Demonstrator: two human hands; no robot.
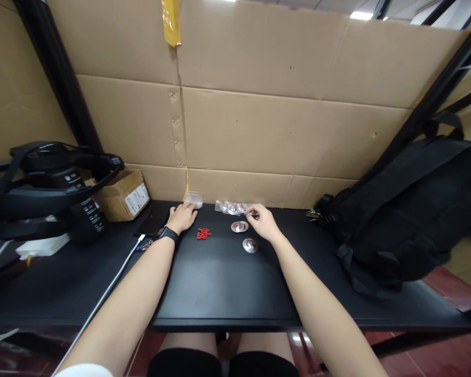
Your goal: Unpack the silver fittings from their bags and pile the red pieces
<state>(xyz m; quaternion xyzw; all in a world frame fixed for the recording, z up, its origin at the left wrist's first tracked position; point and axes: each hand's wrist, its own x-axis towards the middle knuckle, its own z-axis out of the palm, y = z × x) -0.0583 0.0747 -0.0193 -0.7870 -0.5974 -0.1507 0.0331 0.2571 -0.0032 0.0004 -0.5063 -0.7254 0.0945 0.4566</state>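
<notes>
My left hand (183, 217) lies low on the black table, fingers stretched out, its fingertips by a small stack of clear plastic (193, 199). Fingers pinched, my right hand (264, 221) is at the right end of a row of clear plastic packets (232, 208) with shiny metal discs inside. A small pale bit shows at its fingertips, too small to name. Between the hands are red string pieces (203, 233), two overlapping silver discs (239, 226) with some red on them, and a single domed silver disc (250, 245) nearer me.
At left stand a black headset (51, 178), a cardboard box (123, 195), a phone (151, 225) and a white cable (105, 290). A black backpack (412, 214) fills the right side. Behind rises a cardboard wall (255, 131).
</notes>
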